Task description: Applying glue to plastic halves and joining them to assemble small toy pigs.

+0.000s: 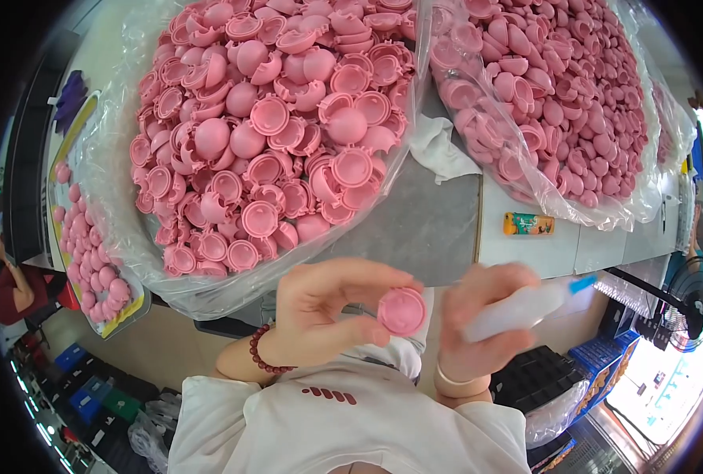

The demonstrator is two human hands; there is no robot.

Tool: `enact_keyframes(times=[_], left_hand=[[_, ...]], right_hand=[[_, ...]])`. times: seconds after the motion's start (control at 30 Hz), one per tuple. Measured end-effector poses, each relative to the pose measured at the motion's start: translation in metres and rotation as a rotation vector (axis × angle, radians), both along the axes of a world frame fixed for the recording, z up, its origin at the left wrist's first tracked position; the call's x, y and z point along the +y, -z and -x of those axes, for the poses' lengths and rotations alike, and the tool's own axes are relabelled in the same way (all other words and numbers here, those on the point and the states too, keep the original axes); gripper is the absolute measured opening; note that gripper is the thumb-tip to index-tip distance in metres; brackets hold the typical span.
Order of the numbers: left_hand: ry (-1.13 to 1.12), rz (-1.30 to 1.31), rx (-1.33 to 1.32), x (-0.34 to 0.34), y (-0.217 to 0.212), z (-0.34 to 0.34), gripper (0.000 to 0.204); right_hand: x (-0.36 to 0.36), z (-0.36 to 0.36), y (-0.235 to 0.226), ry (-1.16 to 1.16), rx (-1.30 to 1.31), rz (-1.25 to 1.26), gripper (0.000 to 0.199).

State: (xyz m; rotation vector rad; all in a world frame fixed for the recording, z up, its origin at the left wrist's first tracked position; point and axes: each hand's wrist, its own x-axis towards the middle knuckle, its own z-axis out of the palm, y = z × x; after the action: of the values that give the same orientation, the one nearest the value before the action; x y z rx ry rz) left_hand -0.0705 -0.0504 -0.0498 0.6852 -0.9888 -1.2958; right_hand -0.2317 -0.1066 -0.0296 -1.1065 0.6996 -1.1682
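**One pink shell in hand, big piles waiting**

The left hand (328,312) pinches a round pink shell (402,310) with its fingers, close to the chest. The right hand (478,316) is curled tight around a blurry white squeeze bottle (525,306). On the counter (415,229), two bags (272,134) heaped with pink shells look untouched, so lots is left.

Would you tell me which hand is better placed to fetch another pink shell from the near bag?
Left, probably. The left hand pinches only a small pink shell and sits just below the near bag of shells. The right hand is wrapped round a white tool, farther to the side.
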Motion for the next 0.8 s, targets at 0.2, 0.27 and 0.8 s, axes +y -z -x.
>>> enact_keyframes(times=[0.2, 0.27, 0.8], left_hand=[[-0.062, -0.097, 0.319, -0.003, -0.004, 0.004, 0.043], [-0.044, -0.135, 0.339, -0.001, -0.01, 0.008, 0.043], [-0.089, -0.136, 0.132, 0.001, -0.006, 0.009, 0.045]], right_hand=[[-0.022, 0.015, -0.015, -0.098, -0.129, 0.111, 0.044], [-0.02, 0.011, -0.013, -0.038, -0.19, 0.162, 0.046], [-0.019, 0.002, -0.012, 0.055, 0.239, 0.807, 0.064]])
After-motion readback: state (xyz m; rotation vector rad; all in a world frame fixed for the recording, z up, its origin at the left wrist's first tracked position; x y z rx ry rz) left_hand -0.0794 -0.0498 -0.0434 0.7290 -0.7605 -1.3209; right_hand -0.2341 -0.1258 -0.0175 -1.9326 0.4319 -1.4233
